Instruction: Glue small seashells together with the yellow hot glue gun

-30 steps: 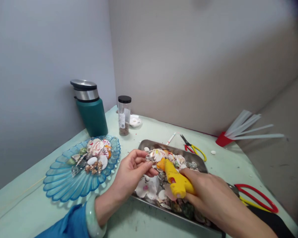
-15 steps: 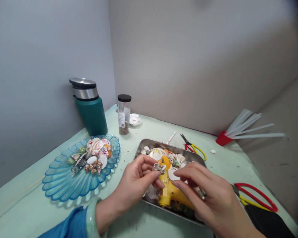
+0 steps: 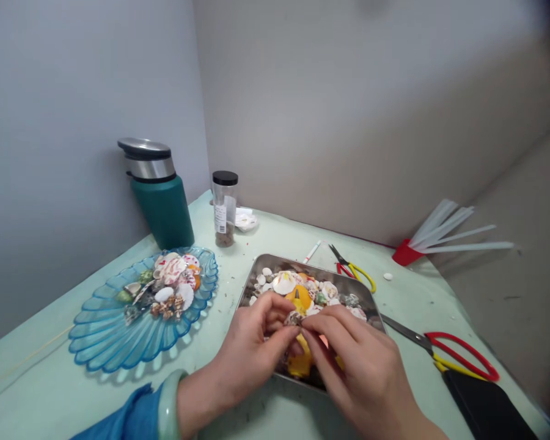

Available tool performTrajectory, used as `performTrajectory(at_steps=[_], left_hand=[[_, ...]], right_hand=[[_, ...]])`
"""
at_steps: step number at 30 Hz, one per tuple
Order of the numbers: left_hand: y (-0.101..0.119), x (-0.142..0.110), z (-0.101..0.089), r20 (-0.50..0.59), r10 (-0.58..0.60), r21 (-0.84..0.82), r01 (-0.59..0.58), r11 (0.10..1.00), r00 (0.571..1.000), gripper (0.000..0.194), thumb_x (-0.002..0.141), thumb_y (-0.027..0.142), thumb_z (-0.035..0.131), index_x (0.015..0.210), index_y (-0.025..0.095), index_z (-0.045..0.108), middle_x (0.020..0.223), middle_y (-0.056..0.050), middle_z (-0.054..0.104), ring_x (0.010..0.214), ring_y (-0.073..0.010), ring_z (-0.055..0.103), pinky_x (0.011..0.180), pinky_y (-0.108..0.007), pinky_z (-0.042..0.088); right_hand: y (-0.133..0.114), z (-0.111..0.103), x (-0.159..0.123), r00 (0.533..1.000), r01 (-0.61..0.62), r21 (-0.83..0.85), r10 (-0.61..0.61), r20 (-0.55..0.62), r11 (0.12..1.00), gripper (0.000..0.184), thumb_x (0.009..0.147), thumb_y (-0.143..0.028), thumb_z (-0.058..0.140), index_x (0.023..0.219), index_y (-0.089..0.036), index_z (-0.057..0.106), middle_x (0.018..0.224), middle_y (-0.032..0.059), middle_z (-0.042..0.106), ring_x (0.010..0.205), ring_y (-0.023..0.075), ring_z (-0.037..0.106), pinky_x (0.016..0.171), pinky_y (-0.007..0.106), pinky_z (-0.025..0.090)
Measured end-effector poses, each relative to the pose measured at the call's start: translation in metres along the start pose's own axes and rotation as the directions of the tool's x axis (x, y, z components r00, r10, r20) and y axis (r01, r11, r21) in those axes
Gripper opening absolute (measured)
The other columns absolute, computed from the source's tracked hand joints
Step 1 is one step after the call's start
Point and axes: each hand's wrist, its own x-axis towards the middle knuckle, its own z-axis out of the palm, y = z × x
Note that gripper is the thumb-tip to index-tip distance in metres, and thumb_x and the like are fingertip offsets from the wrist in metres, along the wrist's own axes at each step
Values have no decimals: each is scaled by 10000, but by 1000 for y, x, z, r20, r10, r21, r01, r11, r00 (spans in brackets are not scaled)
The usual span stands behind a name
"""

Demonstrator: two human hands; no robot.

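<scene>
My left hand (image 3: 261,336) is closed, pinching a small speckled shell (image 3: 293,318) between thumb and fingers. My right hand (image 3: 362,360) meets it from the other side, thumb and fingertips pressed together at the shell's edge. Both hands are over a metal tray (image 3: 249,280) full of mixed shells, such as a pale scallop shell (image 3: 284,283). A yellow glue gun (image 3: 299,366) lies in the tray under the fingers, mostly hidden by them. Something pinkish shows behind my right fingers, too covered to identify.
Left of the tray stands a blue scalloped plate (image 3: 119,351) holding shells. Behind are a green bottle (image 3: 162,211) and a clear jar (image 3: 224,211). On the right lie scissors (image 3: 462,354), a black object (image 3: 486,403), smaller scissors (image 3: 352,269) and a red cup (image 3: 407,252) of glue sticks.
My right hand has moved left to the shell in my left hand, and its fingers have closed from apart to a pinch. The camera view has shifted slightly.
</scene>
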Motion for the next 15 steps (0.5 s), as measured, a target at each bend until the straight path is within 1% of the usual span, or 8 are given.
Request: performTrajectory(at_steps=[4, 6, 15], left_hand=[[0, 0, -1, 7, 45, 116, -45, 992, 999, 120, 834, 177, 580, 936, 165, 517, 668, -6, 683, 625, -150, 681, 578, -225, 513], [0, 0, -1, 9, 55, 149, -56, 987, 998, 116, 836, 174, 578, 937, 163, 521, 667, -7, 691, 622, -148, 684, 569, -214, 507], [-2, -1, -2, 17, 45, 173, -48, 984, 999, 128, 839, 198, 586, 946, 163, 527, 669, -20, 703, 623, -168, 695, 574, -234, 520]], right_hand=[[-1, 2, 0, 1000, -6, -23, 6, -9, 1000, 112, 879, -131, 520, 835, -180, 610, 754, 48, 611, 643, 177, 582, 587, 288, 413], [-1, 3, 0, 1000, 1, -37, -1, -10, 999, 115, 877, -130, 521, 832, -176, 616, 751, 50, 612, 630, 174, 578, 578, 284, 406], [1, 0, 0, 997, 71, -73, -71, -2, 995, 180, 894, -129, 494, 850, -148, 667, 759, 76, 641, 644, 179, 596, 575, 279, 399]])
